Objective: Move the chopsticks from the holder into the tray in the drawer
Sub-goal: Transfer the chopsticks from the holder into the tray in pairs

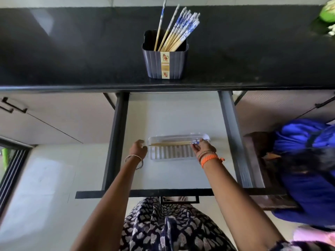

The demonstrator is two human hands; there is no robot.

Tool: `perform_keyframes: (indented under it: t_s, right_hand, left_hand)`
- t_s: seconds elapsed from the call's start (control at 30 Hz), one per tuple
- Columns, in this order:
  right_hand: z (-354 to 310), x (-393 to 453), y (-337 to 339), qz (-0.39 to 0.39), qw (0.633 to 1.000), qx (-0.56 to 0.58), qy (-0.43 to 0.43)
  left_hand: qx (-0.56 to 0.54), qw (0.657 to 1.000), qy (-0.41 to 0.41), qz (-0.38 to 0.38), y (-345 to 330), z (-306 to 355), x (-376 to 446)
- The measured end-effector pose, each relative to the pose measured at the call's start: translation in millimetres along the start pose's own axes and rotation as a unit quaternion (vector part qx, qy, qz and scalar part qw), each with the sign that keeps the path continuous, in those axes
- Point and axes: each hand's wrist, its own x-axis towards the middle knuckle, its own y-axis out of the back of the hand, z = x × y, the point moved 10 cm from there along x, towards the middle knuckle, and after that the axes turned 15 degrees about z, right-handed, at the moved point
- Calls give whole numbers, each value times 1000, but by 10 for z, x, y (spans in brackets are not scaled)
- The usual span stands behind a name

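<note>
A dark square holder (164,62) stands on the black counter, with several blue-and-white patterned chopsticks (178,29) leaning in it. Below, the drawer (174,113) is pulled out. In it lies a clear slotted tray (172,152). A pair of chopsticks (172,143) lies lengthwise along the tray's far side. My right hand (204,148) pinches their patterned ends at the tray's right end. My left hand (138,149) rests against the tray's left end, fingers curled on its edge.
The black counter (72,51) overhangs the drawer's back. Dark drawer rails (233,138) run along both sides. A person in blue (304,160) crouches at the right beside a dark wooden piece. A green object (328,11) sits at the counter's far right.
</note>
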Motion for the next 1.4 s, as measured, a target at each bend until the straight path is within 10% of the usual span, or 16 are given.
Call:
perform_keyframes:
  t_s: [0.73, 1.0, 1.4]
  right_hand:
    - [396, 149, -342, -13, 985, -174, -11]
    - [-71, 23, -543, -21, 785, -484, 385]
    - [-100, 91, -348, 10, 763, -542, 352]
  left_hand:
    - [-4, 999, 17, -45, -323, -117, -78]
    - [-67, 996, 36, -35, -329, -146, -66]
    - [-32, 999, 18, -38, -338, -151, -59]
